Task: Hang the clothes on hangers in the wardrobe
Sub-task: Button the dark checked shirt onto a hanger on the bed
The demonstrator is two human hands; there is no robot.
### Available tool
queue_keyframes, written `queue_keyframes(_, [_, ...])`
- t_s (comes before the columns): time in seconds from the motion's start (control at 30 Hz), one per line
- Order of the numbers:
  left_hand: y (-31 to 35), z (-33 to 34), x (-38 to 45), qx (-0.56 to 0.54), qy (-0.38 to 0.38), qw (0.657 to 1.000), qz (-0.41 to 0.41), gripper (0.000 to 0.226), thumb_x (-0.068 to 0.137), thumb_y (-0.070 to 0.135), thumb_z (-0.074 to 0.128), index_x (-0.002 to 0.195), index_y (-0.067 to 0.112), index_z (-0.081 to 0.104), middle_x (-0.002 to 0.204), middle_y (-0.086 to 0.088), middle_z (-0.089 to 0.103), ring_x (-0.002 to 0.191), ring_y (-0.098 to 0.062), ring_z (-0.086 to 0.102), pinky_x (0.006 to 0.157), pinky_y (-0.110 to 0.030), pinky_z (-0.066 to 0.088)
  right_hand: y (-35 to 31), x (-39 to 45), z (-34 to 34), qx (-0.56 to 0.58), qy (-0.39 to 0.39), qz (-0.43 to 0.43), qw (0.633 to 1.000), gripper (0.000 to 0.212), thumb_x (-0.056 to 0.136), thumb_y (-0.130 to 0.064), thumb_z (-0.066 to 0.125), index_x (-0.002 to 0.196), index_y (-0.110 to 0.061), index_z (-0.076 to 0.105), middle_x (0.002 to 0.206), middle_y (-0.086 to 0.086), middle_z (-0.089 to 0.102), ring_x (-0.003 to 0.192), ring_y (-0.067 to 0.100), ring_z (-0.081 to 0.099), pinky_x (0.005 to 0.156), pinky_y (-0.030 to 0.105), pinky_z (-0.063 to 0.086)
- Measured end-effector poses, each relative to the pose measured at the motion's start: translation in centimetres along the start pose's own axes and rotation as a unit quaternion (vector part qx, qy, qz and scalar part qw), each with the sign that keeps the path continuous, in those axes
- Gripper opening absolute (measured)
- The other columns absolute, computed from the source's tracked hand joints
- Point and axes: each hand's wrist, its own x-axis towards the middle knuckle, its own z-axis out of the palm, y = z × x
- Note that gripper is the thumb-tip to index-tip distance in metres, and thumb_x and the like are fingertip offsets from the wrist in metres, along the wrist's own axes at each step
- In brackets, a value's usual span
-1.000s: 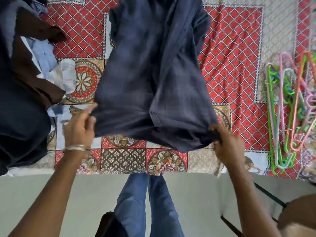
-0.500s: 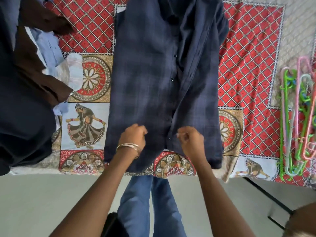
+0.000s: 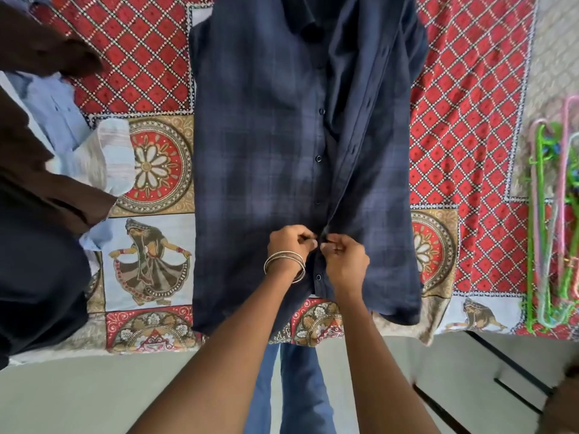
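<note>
Shirt [image 3: 266,151] — a dark navy plaid one — lies spread face-up on the patterned bedspread [image 3: 150,73], collar at the far end, hem hanging just over the bed's near edge. Both hands meet at its front opening, low down. The left hand [image 3: 289,245] has its fingers curled, thumb and forefinger pinching the button-side edge; the right hand [image 3: 344,261] pinches the overlapping placket edge directly opposite, fingertips of the two hands almost touching. It looks like a button is being fastened or undone there, though which one I cannot tell.

To do this well, I would keep the two edges flat and aligned, hold the buttonhole taut with the right-hand fingers, and tilt the button through edgewise rather than tugging the cloth. One button sits just nearer than the fingers; several more run beyond them, where the front gapes open toward the collar.

Fabric looks soft and thin, lightly creased, with the right front panel folded back beyond the fingers. Plastic hangers [image 3: 551,230] — green and pink — lie well to the right of the right hand, other clothes [image 3: 47,183] heaped to the left.
</note>
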Motion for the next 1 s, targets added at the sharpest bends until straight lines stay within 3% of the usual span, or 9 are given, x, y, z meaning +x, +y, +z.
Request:
queue_keyframes(0.07, [0.4,0.1,0.7,0.007,0.004,1.0,-0.012,0.005,0.08,0.017,0.071,0.084,0.018,0.075,0.083,-0.006,0.073,0.079,-0.022,0.068,0.073,-0.028,0.053,-0.2,0.7,0.6,-0.011,-0.018,-0.022,1.0,0.026,0.082,-0.006,0.071,0.108,-0.008,0.068,0.092,0.007,0.07,0.082,0.014,0.06,0.083,0.018,0.047])
queue_keyframes(0.17, [0.7,0.0,1.2,0.024,0.029,0.999,-0.011,0.012,0.086,0.017,0.061,0.084,0.014,0.073,0.091,-0.009,0.072,0.085,-0.029,0.066,0.077,-0.038,0.054,-0.6,1.2,1.4,-0.046,-0.036,-0.045,0.997,0.039,0.075,-0.013,0.077,0.111,-0.009,0.062,0.102,0.008,0.062,0.087,0.021,0.06,0.078,0.023,0.044])
queue_keyframes(0.37, [-0.4,0.1,1.7,-0.101,0.095,0.988,-0.064,0.009,0.082,0.018,0.068,0.077,0.012,0.072,0.068,-0.01,0.07,0.064,-0.028,0.067,0.065,-0.042,0.059,-0.1,1.4,1.7,-0.088,0.044,-0.075,0.992,0.022,0.086,-0.005,0.055,0.106,-0.004,0.065,0.102,0.015,0.065,0.092,0.034,0.06,0.079,0.039,0.047])
queue_keyframes(0.47, [0.5,-0.2,1.4,-0.099,0.075,0.991,-0.04,0.008,0.081,0.015,0.07,0.075,0.01,0.072,0.061,-0.009,0.068,0.052,-0.02,0.062,0.061,-0.04,0.059,0.0,0.8,1.4,-0.056,0.08,-0.128,0.987,0.013,0.086,-0.008,0.063,0.097,-0.005,0.07,0.089,0.012,0.067,0.078,0.03,0.064,0.072,0.036,0.05])
queue_keyframes(0.57, [1.6,0.1,1.2,-0.093,0.071,0.993,-0.024,0.007,0.079,0.014,0.07,0.078,0.008,0.074,0.065,-0.011,0.07,0.059,-0.025,0.066,0.061,-0.04,0.058,0.1,-0.4,1.3,-0.063,0.102,-0.195,0.973,0.008,0.082,-0.007,0.071,0.088,-0.003,0.071,0.08,0.012,0.064,0.068,0.029,0.061,0.063,0.029,0.045])
queue_keyframes(0.67, [2.1,0.4,1.1,-0.109,0.063,0.992,-0.018,0.008,0.08,0.009,0.068,0.078,0.004,0.074,0.065,-0.011,0.069,0.058,-0.024,0.067,0.06,-0.039,0.059,0.1,-1.0,1.3,-0.086,0.115,-0.234,0.962,0.012,0.082,-0.005,0.064,0.088,-0.001,0.073,0.078,0.013,0.061,0.066,0.032,0.059,0.06,0.026,0.041])
queue_keyframes(0.8, [2.3,0.0,0.5,-0.131,0.026,0.991,0.003,0.01,0.085,0.001,0.064,0.076,0.0,0.069,0.056,-0.008,0.061,0.04,-0.005,0.053,0.053,-0.029,0.057,0.1,-0.5,1.0,-0.093,0.093,-0.235,0.963,0.017,0.084,-0.001,0.056,0.09,0.004,0.071,0.082,0.017,0.059,0.069,0.035,0.057,0.06,0.032,0.043])
queue_keyframes(0.93, [2.1,0.1,0.0,-0.133,0.025,0.991,0.014,0.01,0.086,0.001,0.064,0.078,0.002,0.069,0.064,-0.012,0.064,0.05,-0.015,0.059,0.053,-0.025,0.057,0.5,-0.1,0.6,-0.073,0.062,-0.233,0.968,0.015,0.086,0.002,0.059,0.092,0.003,0.072,0.083,0.015,0.06,0.071,0.031,0.058,0.063,0.031,0.046])
queue_keyframes(1.0, [1.9,0.2,0.0,-0.141,0.034,0.989,0.013,0.008,0.087,0.002,0.064,0.081,0.001,0.07,0.068,-0.011,0.066,0.05,-0.012,0.061,0.052,-0.023,0.057,0.4,0.1,0.4,-0.047,0.027,-0.206,0.977,0.017,0.089,-0.002,0.06,0.1,0.0,0.073,0.088,0.014,0.064,0.076,0.027,0.061,0.068,0.024,0.044])
